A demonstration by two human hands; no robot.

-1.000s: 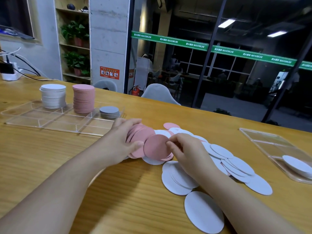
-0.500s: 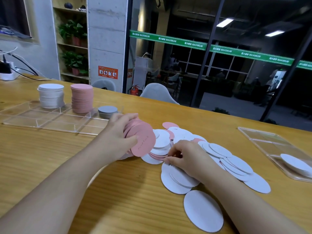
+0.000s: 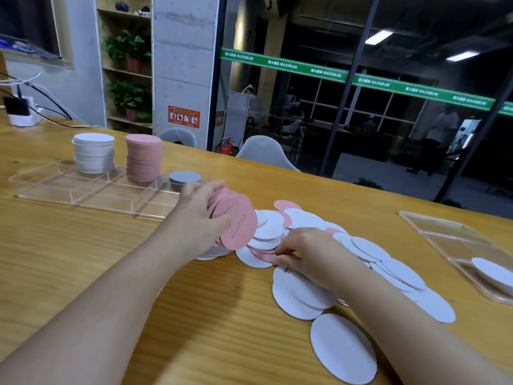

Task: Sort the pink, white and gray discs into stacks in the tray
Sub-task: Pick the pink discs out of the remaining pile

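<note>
Left hand lifted pink discs; right hand pinching pile

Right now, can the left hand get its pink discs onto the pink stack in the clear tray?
Probably yes. The left hand grips a bundle of pink discs beside the clear plastic tray; nothing stands between it and the tall pink stack, whose top is open.
</note>
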